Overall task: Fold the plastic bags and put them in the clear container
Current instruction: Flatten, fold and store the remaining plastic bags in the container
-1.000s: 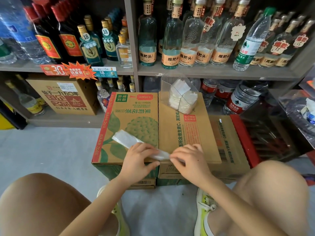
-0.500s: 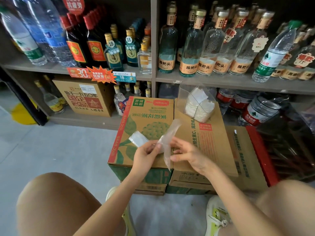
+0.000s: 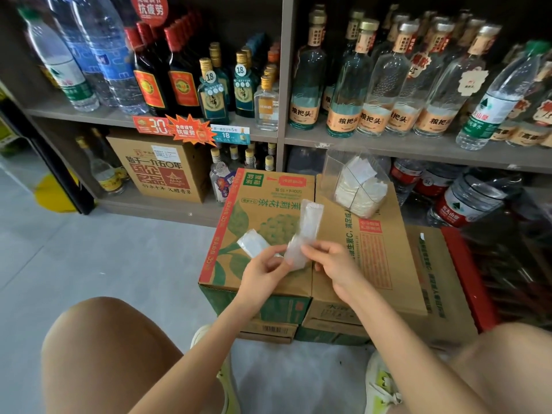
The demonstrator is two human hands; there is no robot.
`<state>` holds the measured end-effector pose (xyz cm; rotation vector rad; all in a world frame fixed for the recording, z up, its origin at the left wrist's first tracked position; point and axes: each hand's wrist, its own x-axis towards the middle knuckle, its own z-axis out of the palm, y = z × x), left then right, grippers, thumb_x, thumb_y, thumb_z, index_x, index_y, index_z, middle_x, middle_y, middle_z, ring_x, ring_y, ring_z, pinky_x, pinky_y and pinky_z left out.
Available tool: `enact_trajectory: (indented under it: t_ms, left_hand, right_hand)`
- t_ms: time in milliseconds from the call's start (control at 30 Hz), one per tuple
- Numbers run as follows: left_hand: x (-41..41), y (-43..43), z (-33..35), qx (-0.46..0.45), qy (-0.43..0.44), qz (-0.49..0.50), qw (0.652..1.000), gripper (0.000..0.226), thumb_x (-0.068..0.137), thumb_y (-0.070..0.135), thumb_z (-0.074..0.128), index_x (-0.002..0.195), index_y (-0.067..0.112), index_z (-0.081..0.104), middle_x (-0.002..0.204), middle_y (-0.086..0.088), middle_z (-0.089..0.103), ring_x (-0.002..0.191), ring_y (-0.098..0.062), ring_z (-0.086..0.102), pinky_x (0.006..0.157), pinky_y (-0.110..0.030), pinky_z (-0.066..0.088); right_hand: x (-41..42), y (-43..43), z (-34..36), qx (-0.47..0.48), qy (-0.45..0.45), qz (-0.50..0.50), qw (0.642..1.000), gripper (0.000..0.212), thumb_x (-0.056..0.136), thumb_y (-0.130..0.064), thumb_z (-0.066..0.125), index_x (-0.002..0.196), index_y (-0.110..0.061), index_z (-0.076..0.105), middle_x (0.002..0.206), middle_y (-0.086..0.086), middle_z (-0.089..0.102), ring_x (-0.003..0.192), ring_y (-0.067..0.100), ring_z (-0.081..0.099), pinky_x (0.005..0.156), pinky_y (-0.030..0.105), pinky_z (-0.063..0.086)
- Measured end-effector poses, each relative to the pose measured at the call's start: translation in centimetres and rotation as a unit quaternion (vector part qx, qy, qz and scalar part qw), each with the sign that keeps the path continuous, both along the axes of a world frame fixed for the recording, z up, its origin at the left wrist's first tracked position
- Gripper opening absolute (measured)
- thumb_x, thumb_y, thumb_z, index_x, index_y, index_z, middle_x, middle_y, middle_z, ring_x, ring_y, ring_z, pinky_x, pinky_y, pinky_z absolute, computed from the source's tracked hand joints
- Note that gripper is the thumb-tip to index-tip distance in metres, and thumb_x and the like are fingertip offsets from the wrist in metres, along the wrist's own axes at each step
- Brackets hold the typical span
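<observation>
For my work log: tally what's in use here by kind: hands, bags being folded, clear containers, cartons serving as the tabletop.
Hands: 2, left hand, right hand
Plastic bag being folded: 1
Clear container: 1
Tabletop cartons: 2, green-printed carton, brown carton
Total: 6

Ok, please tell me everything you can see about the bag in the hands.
The bag is thin, translucent whitish plastic, folded into a long narrow strip. It is bent near the middle: one end points up, the other out to the left. The left hand and right hand pinch it at the bend, above the green box.
</observation>
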<state>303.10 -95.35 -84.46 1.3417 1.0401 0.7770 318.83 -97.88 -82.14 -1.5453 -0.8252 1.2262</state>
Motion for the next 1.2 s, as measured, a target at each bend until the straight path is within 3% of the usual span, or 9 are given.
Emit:
enact_trajectory:
  t_ms: [67,200,433,500,633,733,900,1033,1200]
  left_hand:
    - [-0.4,0.1,0.3,-0.023,-0.049,0.008,0.998,0.013,0.090,0.021,0.065,0.102,0.023,0.069,0.088,0.010,0.073,0.089,-0.008,0.065,0.081,-0.022,0.049]
    - [-1.4,1.3,0.3,-0.079,-0.145,0.116,0.979,0.017,0.093,0.020,0.059,0.100,0.009,0.069,0.098,-0.004,0.072,0.099,-0.020,0.064,0.093,-0.032,0.049]
    - [-2.1,3.9,0.5,-0.098,-0.079,0.117,0.985,0.028,0.103,0.024,0.043,0.100,0.006,0.064,0.099,-0.013,0.068,0.093,-0.027,0.066,0.080,-0.027,0.056]
    - [-2.0,4.3,1.1,-0.092,-0.039,0.093,0.991,0.036,0.104,0.032,0.039,0.102,0.006,0.064,0.100,-0.011,0.070,0.090,-0.026,0.067,0.076,-0.026,0.057]
    - [-1.9,5.0,1.6,-0.108,-0.022,0.076,0.991,0.052,0.098,0.056,0.029,0.102,0.015,0.060,0.104,-0.009,0.068,0.094,-0.026,0.068,0.072,-0.030,0.058]
    - [-2.1,5.1,1.3,-0.118,-0.036,0.071,0.990,0.067,0.082,0.068,0.037,0.116,0.014,0.057,0.111,-0.009,0.065,0.099,-0.023,0.066,0.067,-0.026,0.056]
    - [-2.5,5.4,0.1,-0.051,0.012,0.083,0.995,0.047,0.073,0.041,0.079,0.112,0.023,0.061,0.113,-0.008,0.064,0.101,-0.019,0.063,0.084,-0.034,0.055]
    - [-2.2,5.6,-0.4,0.037,0.096,0.098,0.990,0.036,0.086,0.018,0.072,0.119,0.021,0.059,0.104,0.002,0.063,0.100,-0.013,0.057,0.075,-0.018,0.046]
    - [-1.3,5.3,-0.4,0.106,0.161,0.121,0.974,0.028,0.090,0.017,0.066,0.117,0.014,0.061,0.095,0.005,0.061,0.082,-0.003,0.055,0.061,-0.004,0.040]
  right_hand:
    - [0.5,-0.4,0.2,0.009,0.007,0.026,1.000,0.007,0.087,-0.011,0.065,0.091,-0.014,0.071,0.083,-0.004,0.071,0.071,-0.001,0.063,0.068,0.013,0.045]
    - [1.8,-1.3,0.2,0.036,-0.042,0.107,0.993,0.009,0.085,-0.011,0.068,0.093,-0.009,0.072,0.104,0.008,0.072,0.104,0.020,0.063,0.095,0.030,0.045]
    - [1.7,-0.6,1.0,-0.012,-0.186,0.279,0.942,0.009,0.087,-0.011,0.066,0.088,-0.020,0.067,0.092,-0.010,0.067,0.085,-0.007,0.060,0.083,0.016,0.043]
    - [1.2,0.3,0.9,-0.023,-0.211,0.302,0.930,0.013,0.088,-0.012,0.065,0.090,-0.025,0.064,0.092,-0.013,0.065,0.085,-0.006,0.059,0.082,0.015,0.043]
    - [0.1,2.1,0.6,-0.032,-0.255,0.307,0.916,0.012,0.090,-0.013,0.063,0.100,-0.010,0.068,0.085,-0.006,0.064,0.077,0.006,0.057,0.072,0.020,0.042]
    - [-0.6,2.7,0.3,-0.047,-0.279,0.310,0.908,0.017,0.092,-0.016,0.061,0.103,-0.006,0.068,0.076,-0.002,0.062,0.068,0.011,0.053,0.065,0.026,0.040]
    - [-0.8,3.0,0.2,-0.067,-0.302,0.313,0.898,0.021,0.094,-0.024,0.058,0.105,-0.007,0.066,0.071,0.001,0.056,0.065,0.016,0.047,0.062,0.029,0.034]
    - [-1.0,3.0,0.2,-0.060,-0.359,0.329,0.871,0.028,0.095,-0.027,0.055,0.101,-0.001,0.064,0.064,-0.002,0.044,0.060,0.014,0.041,0.063,0.026,0.027]
    - [-1.2,2.8,0.2,-0.059,-0.424,0.332,0.840,0.033,0.097,-0.037,0.049,0.110,-0.008,0.060,0.074,-0.002,0.048,0.073,0.022,0.053,0.091,0.035,0.032]
